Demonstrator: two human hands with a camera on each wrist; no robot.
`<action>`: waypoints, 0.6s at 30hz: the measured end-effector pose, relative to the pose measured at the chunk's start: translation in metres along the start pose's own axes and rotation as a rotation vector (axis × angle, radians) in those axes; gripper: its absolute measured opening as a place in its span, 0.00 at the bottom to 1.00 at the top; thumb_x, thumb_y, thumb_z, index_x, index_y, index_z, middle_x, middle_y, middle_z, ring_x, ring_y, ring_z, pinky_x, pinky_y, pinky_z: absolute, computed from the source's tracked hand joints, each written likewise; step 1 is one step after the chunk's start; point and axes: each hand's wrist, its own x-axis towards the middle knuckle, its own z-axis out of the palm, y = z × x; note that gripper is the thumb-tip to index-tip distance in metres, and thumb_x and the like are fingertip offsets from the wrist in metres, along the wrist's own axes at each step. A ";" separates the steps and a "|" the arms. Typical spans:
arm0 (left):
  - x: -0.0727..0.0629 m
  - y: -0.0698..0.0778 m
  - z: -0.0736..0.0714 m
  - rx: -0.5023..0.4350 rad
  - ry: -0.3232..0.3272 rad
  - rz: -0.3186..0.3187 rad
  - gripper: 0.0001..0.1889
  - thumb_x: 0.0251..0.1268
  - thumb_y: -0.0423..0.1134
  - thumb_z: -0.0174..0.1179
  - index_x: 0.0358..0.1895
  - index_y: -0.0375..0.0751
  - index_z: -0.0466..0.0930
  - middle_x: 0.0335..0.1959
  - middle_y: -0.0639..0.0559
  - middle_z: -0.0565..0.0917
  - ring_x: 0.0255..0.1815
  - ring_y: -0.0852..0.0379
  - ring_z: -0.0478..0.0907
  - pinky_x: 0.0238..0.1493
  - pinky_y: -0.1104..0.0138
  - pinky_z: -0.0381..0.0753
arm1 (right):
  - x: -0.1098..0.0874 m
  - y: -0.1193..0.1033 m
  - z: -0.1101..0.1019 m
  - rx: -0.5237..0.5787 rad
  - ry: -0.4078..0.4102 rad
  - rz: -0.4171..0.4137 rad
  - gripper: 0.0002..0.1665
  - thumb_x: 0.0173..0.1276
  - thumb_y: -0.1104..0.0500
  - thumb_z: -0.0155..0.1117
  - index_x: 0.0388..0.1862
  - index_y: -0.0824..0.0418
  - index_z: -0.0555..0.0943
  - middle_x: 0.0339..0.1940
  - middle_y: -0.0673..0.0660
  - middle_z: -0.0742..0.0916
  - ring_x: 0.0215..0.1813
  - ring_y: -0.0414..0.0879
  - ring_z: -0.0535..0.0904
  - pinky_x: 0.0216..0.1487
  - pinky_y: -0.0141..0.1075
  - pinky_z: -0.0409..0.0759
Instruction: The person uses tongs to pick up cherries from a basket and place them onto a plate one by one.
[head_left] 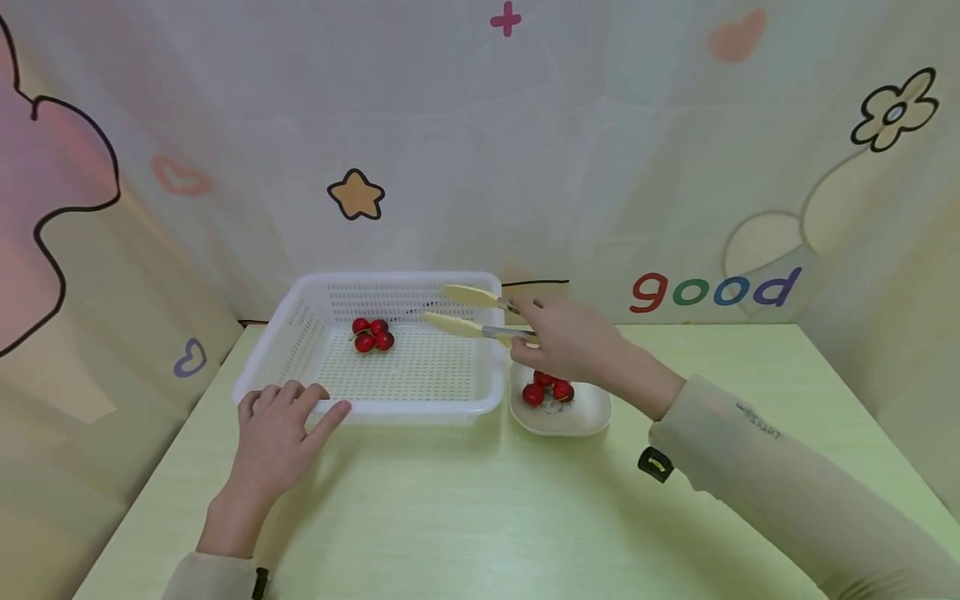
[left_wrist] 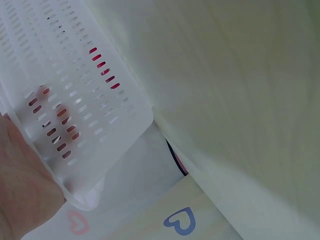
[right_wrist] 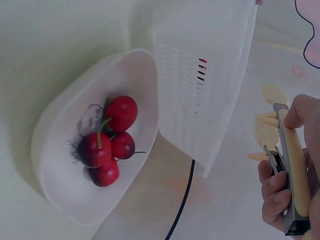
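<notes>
A white slotted plastic basket [head_left: 420, 407] stands at the back left of the table, with several red cherries [head_left: 365, 342] near its left side. My left hand [head_left: 277, 437] grips its front left rim; in the left wrist view the fingers show through the slots of the basket wall [left_wrist: 115, 130]. In my right hand [head_left: 573, 337] I hold tongs [head_left: 453, 325] with pale yellow tips. Those tips stand apart above the basket's right part, with nothing between them. Below the right hand sits a small white dish [right_wrist: 55, 175] holding several cherries [right_wrist: 122, 113] with stems.
The light green table [head_left: 420, 508] reaches from the basket and dish toward me. Right behind them hangs a printed curtain [head_left: 465, 167], and it also runs along both sides. The dish stands close against the basket's right side.
</notes>
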 end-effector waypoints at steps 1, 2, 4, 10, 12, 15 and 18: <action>0.000 0.000 0.000 0.000 0.001 -0.001 0.26 0.77 0.64 0.51 0.50 0.43 0.82 0.44 0.43 0.79 0.52 0.34 0.70 0.62 0.36 0.53 | 0.003 -0.002 -0.001 -0.014 -0.003 -0.007 0.31 0.69 0.51 0.58 0.69 0.63 0.73 0.34 0.53 0.80 0.26 0.45 0.74 0.21 0.35 0.70; 0.000 0.000 0.000 0.000 0.002 -0.001 0.26 0.77 0.64 0.51 0.50 0.43 0.82 0.44 0.43 0.79 0.52 0.34 0.70 0.62 0.36 0.53 | 0.006 -0.004 -0.001 -0.028 -0.007 -0.011 0.30 0.70 0.50 0.58 0.67 0.62 0.74 0.35 0.53 0.81 0.27 0.45 0.74 0.21 0.35 0.71; 0.000 0.000 0.001 -0.001 0.004 -0.001 0.26 0.77 0.64 0.51 0.49 0.43 0.82 0.44 0.43 0.79 0.52 0.34 0.70 0.62 0.36 0.53 | 0.012 -0.008 0.000 -0.063 -0.011 -0.025 0.29 0.70 0.49 0.57 0.66 0.62 0.74 0.37 0.53 0.82 0.27 0.45 0.75 0.21 0.35 0.70; 0.001 0.001 0.002 -0.009 0.013 0.004 0.25 0.76 0.63 0.52 0.49 0.43 0.82 0.43 0.44 0.79 0.51 0.35 0.70 0.61 0.36 0.53 | 0.027 -0.019 0.007 -0.156 -0.019 -0.058 0.27 0.70 0.49 0.56 0.64 0.61 0.75 0.39 0.55 0.85 0.23 0.44 0.75 0.17 0.34 0.65; 0.001 0.001 0.002 -0.009 0.015 0.005 0.25 0.76 0.63 0.52 0.49 0.43 0.82 0.43 0.44 0.79 0.51 0.35 0.70 0.61 0.36 0.53 | 0.032 -0.023 0.009 -0.165 -0.033 -0.058 0.27 0.70 0.49 0.56 0.64 0.61 0.75 0.39 0.56 0.85 0.23 0.45 0.75 0.17 0.35 0.64; 0.001 0.001 0.001 -0.006 0.009 0.002 0.25 0.76 0.63 0.52 0.49 0.44 0.82 0.43 0.44 0.79 0.51 0.35 0.70 0.62 0.36 0.53 | 0.041 -0.030 0.014 -0.174 -0.062 -0.058 0.28 0.70 0.49 0.56 0.65 0.62 0.75 0.40 0.57 0.84 0.24 0.46 0.75 0.18 0.35 0.66; 0.000 0.001 0.001 -0.006 0.003 -0.003 0.26 0.76 0.64 0.52 0.49 0.44 0.82 0.43 0.44 0.79 0.52 0.35 0.70 0.62 0.36 0.53 | 0.048 -0.035 0.020 -0.186 -0.085 -0.059 0.28 0.71 0.48 0.55 0.65 0.61 0.75 0.41 0.56 0.84 0.25 0.46 0.75 0.19 0.36 0.68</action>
